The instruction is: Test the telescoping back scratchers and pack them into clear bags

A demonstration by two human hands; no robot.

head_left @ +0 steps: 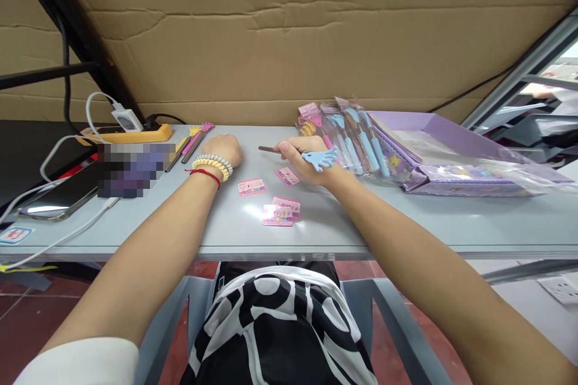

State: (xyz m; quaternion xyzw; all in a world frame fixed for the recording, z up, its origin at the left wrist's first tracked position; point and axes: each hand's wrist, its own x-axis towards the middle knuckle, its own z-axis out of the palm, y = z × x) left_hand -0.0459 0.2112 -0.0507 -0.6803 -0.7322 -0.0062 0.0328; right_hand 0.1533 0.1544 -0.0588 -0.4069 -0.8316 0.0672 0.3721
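Well, nearest lie four glossy pink printed cards (277, 215), flat and rectangular, left of the purple box (469, 181), two overlapping; the right hand (300, 156), left of the box beyond most of the cards, has its fingers closed round the slim metal rod of one stick (320, 159), whose blue, hand-shaped end lies over the wrist side; the left hand (223, 149), farther left, is curled on the smooth grey table (235, 231), its fingers hidden, so whether it holds anything cannot be told; a dark phone (67, 192) and a pixelated purple thing (135, 171) lie far left of the box; several sticks in crinkly clear packets (356, 141) crowd between it and the right hand; at least two loose sticks (192, 147) lie beside the left hand; beyond the phone sits one yellow power strip (158, 133), then creased cardboard (289, 42) behind everything.
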